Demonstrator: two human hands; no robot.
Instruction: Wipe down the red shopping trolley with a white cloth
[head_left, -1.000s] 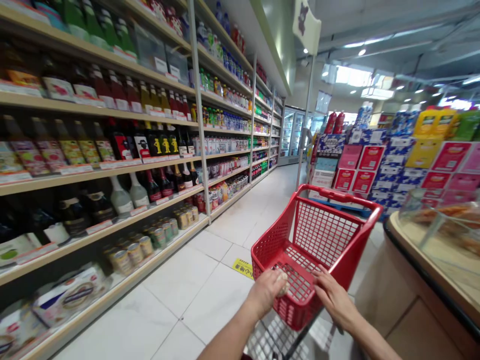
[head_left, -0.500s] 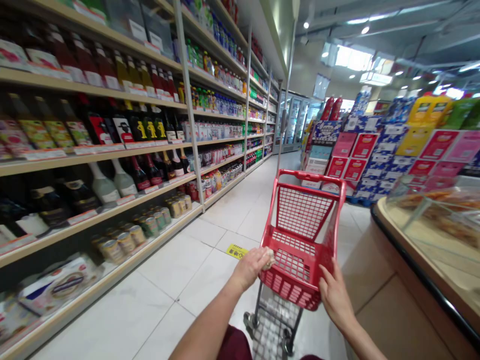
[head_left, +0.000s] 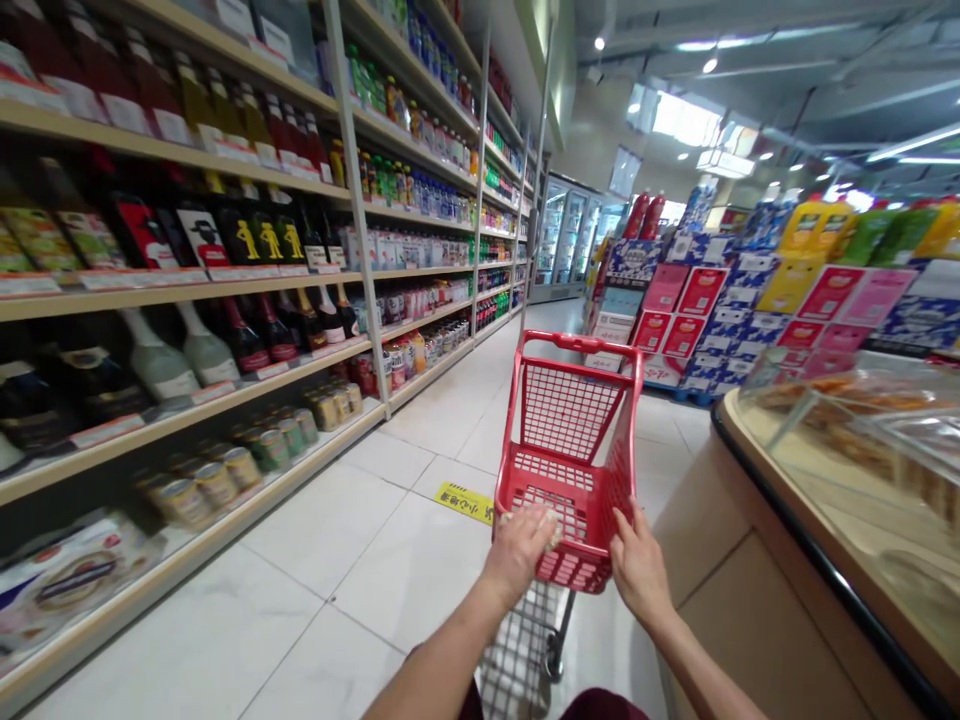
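A red plastic shopping cart (head_left: pixel 559 470) with lattice walls stands in front of me, its basket open at the top. My left hand (head_left: pixel 519 548) is closed over a crumpled pale cloth (head_left: pixel 553 530) and presses it along the basket's near rim. On the right side rim, my right hand (head_left: pixel 637 560) grips the basket, index finger pointing up along the wall. Below the basket, the cart's metal lower frame and a caster (head_left: pixel 553 655) show between my knees.
Shelves of bottles (head_left: pixel 262 240) and cans line the left side. A curved counter (head_left: pixel 795 480) with packaged food under clear covers stands close on the right. Stacked drink cartons (head_left: pixel 690 310) rise beyond it. A yellow floor sticker (head_left: pixel 463 502) lies left of the cart.
My left hand has slid the cloth rightward from the basket's near left corner along the near rim. The view has shifted, so the cart appears further left. My right hand stays on the right rim.
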